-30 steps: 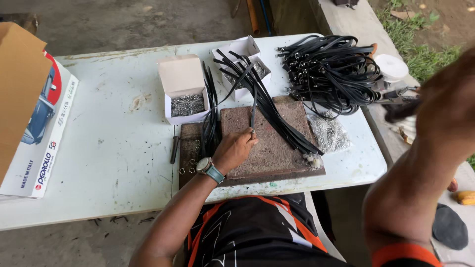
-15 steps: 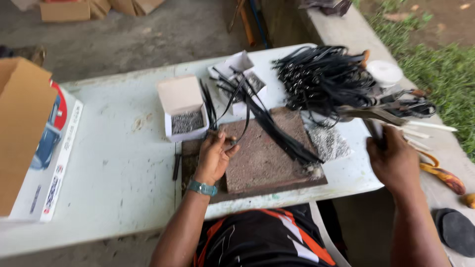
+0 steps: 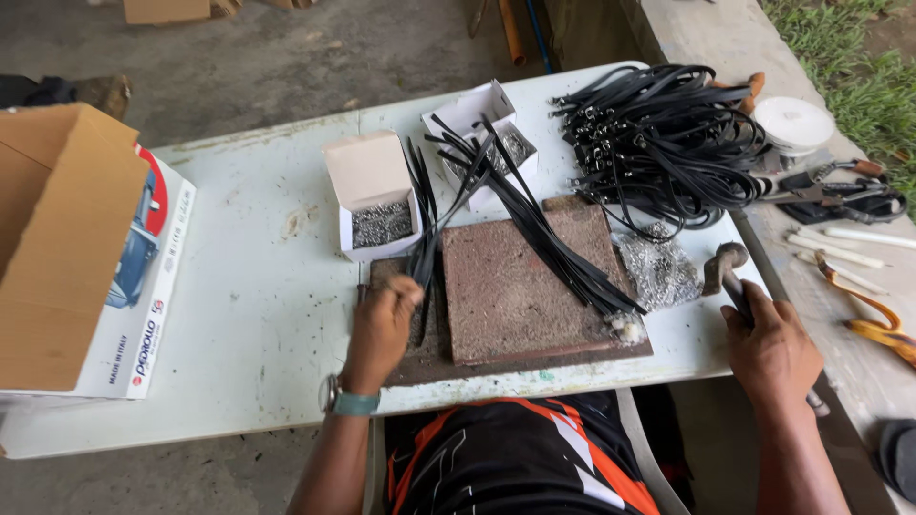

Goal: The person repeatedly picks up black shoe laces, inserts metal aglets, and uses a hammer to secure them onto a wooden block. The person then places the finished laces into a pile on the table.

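Hands first: I see the left hand (image 3: 380, 329) curled shut near the left edge of the paving slab (image 3: 530, 286), its fingertips pinched around the lower ends of a few black straps (image 3: 429, 229). Exactly how many straps it holds I cannot tell. A wristwatch (image 3: 345, 401) sits on that wrist.

I see the right hand (image 3: 771, 351) wrapped closed around the handle of a hammer (image 3: 727, 270) at the right edge of the white counter (image 3: 258, 315). The hammer head rests on the counter, just beside a clear bag of small metal parts (image 3: 658, 270).

The slab lies flat at the front middle of the counter. A second bundle of straps (image 3: 549, 238) crosses it diagonally, from the far left to its near right corner. An open white box of small metal fasteners (image 3: 374, 205) stands just behind the left hand. A large tangled pile of black straps with metal fittings (image 3: 658, 143) occupies the far right. A cardboard box (image 3: 62, 248) stands at the left end.
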